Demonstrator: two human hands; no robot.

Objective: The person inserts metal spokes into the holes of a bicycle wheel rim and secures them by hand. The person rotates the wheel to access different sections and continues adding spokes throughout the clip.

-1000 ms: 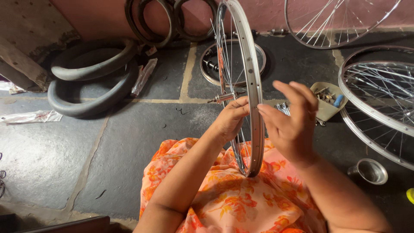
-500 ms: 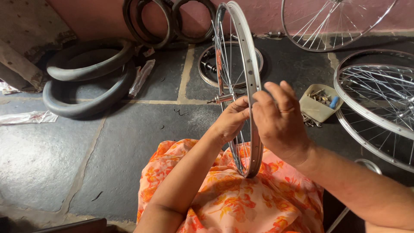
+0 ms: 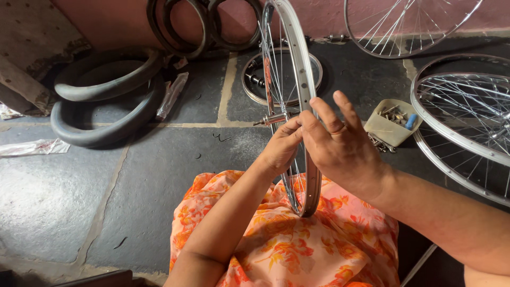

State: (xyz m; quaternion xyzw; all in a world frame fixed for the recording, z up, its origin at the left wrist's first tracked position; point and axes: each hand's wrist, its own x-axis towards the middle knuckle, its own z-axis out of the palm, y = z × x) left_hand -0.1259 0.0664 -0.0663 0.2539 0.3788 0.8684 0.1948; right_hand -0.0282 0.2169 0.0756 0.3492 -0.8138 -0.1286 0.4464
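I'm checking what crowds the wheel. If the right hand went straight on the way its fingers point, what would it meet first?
The right hand points up and left, its fingers already at the rim of the upright wheel. So it would likely meet the rim first, then the spokes; depth is unclear.

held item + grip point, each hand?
Both hands are on the upright bicycle wheel. Left hand pinches among the spokes beside the rim; right hand rests its fingers against the rim's side.

Right hand (image 3: 340, 149) now against rim (image 3: 305, 79)
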